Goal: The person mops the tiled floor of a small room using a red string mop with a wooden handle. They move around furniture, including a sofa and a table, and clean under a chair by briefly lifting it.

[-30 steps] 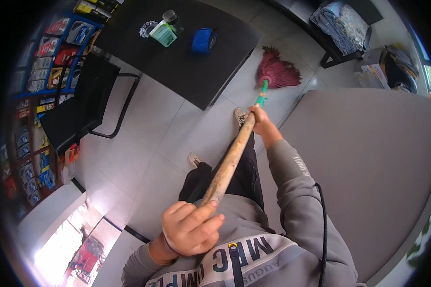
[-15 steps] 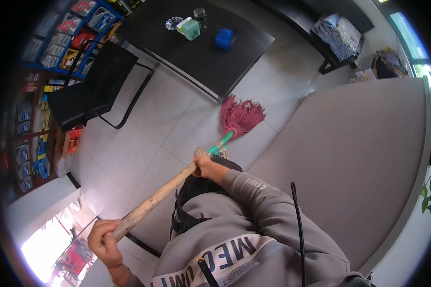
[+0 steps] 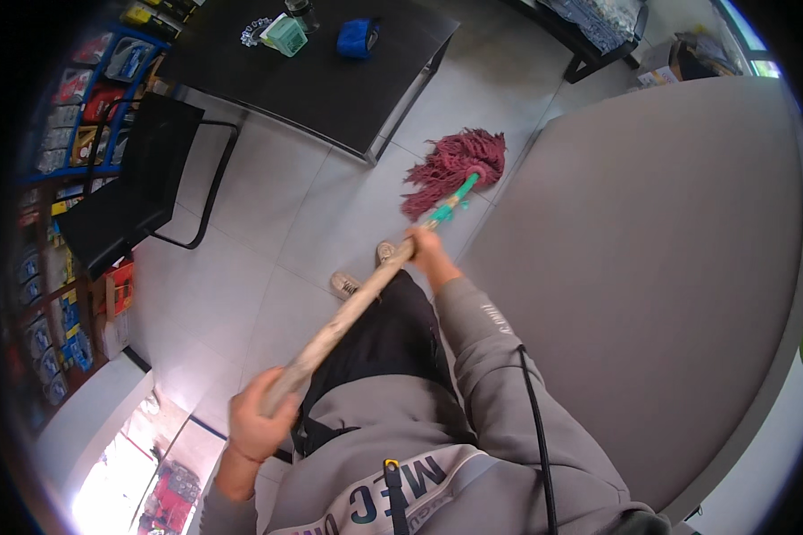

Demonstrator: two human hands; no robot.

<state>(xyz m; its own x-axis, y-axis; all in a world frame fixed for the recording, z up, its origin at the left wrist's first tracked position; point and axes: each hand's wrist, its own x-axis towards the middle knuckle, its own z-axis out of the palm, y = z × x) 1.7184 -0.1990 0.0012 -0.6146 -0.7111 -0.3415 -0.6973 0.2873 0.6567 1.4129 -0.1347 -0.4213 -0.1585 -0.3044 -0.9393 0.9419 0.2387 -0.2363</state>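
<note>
A mop (image 3: 352,312) with a pale wooden handle slants across my body from lower left to upper right. My left hand (image 3: 260,415) is closed round the upper end of the handle. Farther down the pole, close to the green binding, my right hand (image 3: 424,245) grips it. The dark red string mop head (image 3: 459,165) lies on the tiled floor (image 3: 285,223), its strands trailing to the left. It sits between the corner of the dark table and the large grey-brown panel. My shoes (image 3: 345,284) show just below the handle.
The dark table (image 3: 330,80) carries a tissue box (image 3: 285,36), a blue roll-like item (image 3: 358,38) and a dark jar. A black chair (image 3: 134,178) stands left, before shelves of packaged goods (image 3: 80,116). The grey-brown panel (image 3: 642,267) fills the right side. A bench (image 3: 589,53) holds folded fabric.
The mop head has moved right toward the panel, its strands now swept out to the left. Both hands have shifted right with the handle. The view has shifted, showing more of my legs and shoes.
</note>
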